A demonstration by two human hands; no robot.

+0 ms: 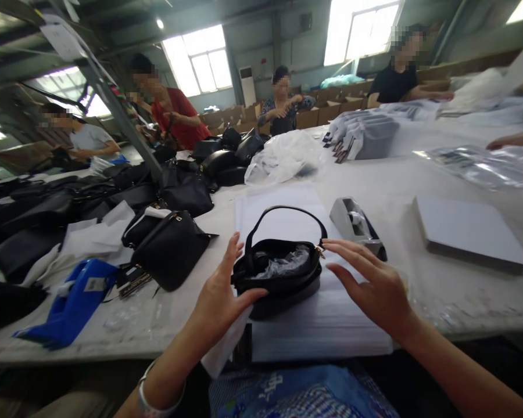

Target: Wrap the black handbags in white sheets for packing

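A small black handbag (283,293) stands upright on a stack of white paper sheets (322,337). Its top is open, its handle (283,208) arches upward, and crumpled clear plastic (285,264) fills the inside. My left hand (220,296) is at the bag's left end, fingers stretched out and thumb lying along the near rim. At the right end, the fingertips of my right hand (370,284) reach the gold metal ring (319,251) where the handle joins. That thumb is held apart from the fingers.
Several black bags (172,249) are heaped on the left, beside a blue tape dispenser (76,302). A grey tape dispenser (358,223) stands behind my right hand. Farther right lie a white board-like stack (470,232) and clear plastic bags (475,165). Several co-workers surround the table.
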